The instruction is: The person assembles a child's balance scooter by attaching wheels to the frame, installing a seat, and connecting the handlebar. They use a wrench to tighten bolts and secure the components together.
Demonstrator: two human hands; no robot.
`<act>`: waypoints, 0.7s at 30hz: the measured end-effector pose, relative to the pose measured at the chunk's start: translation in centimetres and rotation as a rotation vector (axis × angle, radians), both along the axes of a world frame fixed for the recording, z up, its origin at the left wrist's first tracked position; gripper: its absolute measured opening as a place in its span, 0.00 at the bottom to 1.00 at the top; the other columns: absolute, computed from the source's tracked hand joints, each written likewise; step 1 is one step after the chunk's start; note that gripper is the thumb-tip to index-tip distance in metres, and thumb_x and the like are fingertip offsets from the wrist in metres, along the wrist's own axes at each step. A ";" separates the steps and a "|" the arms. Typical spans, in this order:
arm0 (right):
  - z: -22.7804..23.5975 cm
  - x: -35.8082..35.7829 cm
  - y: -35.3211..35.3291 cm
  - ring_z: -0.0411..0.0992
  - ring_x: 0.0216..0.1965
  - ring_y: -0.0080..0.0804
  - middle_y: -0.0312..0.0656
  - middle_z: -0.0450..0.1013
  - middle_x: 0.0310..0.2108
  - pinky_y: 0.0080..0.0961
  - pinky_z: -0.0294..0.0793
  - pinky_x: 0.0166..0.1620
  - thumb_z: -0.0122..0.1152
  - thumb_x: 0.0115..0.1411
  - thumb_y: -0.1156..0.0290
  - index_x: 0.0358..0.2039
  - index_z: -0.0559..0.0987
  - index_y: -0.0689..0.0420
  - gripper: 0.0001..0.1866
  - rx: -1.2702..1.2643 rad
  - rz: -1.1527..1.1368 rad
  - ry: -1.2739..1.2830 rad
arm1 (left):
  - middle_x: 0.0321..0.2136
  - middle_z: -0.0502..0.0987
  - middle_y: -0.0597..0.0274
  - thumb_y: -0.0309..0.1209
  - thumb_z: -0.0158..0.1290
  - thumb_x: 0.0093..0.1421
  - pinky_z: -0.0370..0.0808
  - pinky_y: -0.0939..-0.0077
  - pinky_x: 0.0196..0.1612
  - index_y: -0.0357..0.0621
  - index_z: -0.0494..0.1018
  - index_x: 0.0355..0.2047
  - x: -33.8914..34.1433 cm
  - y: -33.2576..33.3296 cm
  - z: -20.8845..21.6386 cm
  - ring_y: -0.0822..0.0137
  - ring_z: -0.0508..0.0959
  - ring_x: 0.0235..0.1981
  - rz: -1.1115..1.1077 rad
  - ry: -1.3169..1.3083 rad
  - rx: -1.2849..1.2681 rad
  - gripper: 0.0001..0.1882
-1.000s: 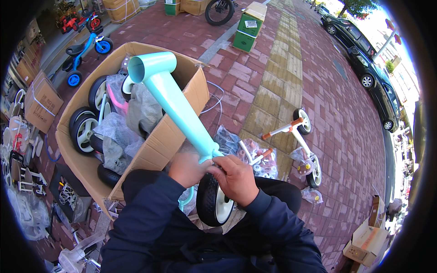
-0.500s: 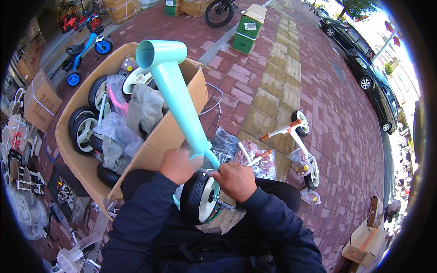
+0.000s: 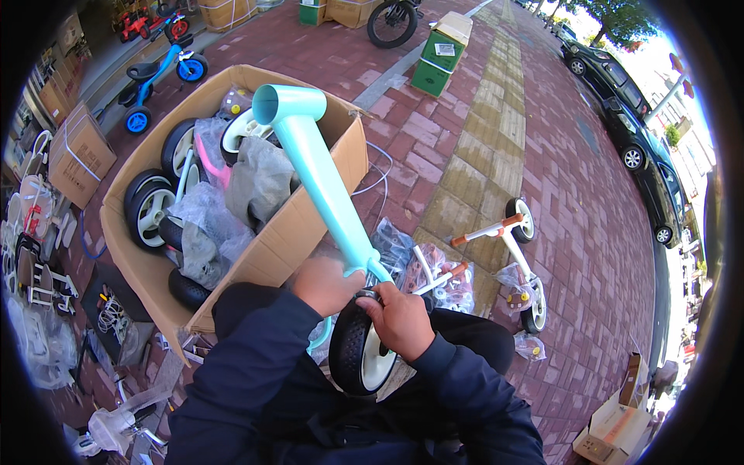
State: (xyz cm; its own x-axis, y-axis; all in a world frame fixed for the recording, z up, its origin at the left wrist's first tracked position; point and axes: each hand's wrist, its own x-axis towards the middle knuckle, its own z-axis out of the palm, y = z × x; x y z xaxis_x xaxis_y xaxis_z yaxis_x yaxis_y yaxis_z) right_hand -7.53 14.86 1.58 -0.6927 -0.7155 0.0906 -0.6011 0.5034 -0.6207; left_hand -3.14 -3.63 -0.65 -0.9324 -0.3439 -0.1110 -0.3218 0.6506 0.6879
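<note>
A mint-green balance-bike frame [image 3: 322, 178] slants up and away between my arms, its wide open tube end at the top. My left hand [image 3: 328, 287] is closed around its lower part, next to the fork. A wheel with a black knobbly tyre [image 3: 350, 349] and cream hub sits at that lower end, between my knees. My right hand [image 3: 401, 319] is closed at the top of this wheel, thumb against the tyre; its fingertips are hidden, as is much of the fork.
A large open carton [image 3: 291, 252] holding wheels and wrapped parts stands at left. Right of my knees are a white bike part with orange-brown grips [image 3: 511, 240] and bagged parts [image 3: 453, 291]. Farther off are a blue tricycle [image 3: 159, 70], green boxes [image 3: 440, 58] and parked cars [image 3: 632, 124].
The view has shifted, so the surroundings sit farther right and lower. My right hand has moved from a pinch at the fork onto the wheel's top. The wheel now stands more upright.
</note>
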 end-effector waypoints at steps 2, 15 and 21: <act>-0.5 -0.5 -0.1 0.77 0.22 0.51 0.48 0.75 0.18 0.44 0.72 0.27 0.60 0.68 0.56 0.29 0.77 0.61 0.20 -0.012 -0.043 -0.148 | 0.19 0.77 0.38 0.52 0.53 0.57 0.76 0.49 0.34 0.31 0.77 0.21 -0.2 0.4 -0.3 0.40 0.80 0.26 0.001 0.014 -0.060 0.30; 3.1 -2.4 1.0 0.65 0.17 0.17 0.32 0.69 0.16 0.20 0.61 0.21 0.54 0.73 0.61 0.34 0.79 0.63 0.18 -0.168 -0.149 -1.039 | 0.38 0.76 0.65 0.56 0.49 0.70 0.73 0.76 0.44 0.38 0.74 0.49 -3.1 0.4 -2.6 0.74 0.74 0.39 -0.019 0.184 1.048 0.29; 4.0 -0.9 2.0 0.70 0.22 0.21 0.34 0.72 0.24 0.22 0.69 0.26 0.65 0.64 0.74 0.60 0.73 0.66 0.25 -0.343 -0.096 -0.870 | 0.35 0.77 0.64 0.48 0.52 0.67 0.73 0.79 0.34 0.40 0.75 0.48 -4.1 0.8 -1.6 0.75 0.76 0.33 -0.083 0.091 1.236 0.23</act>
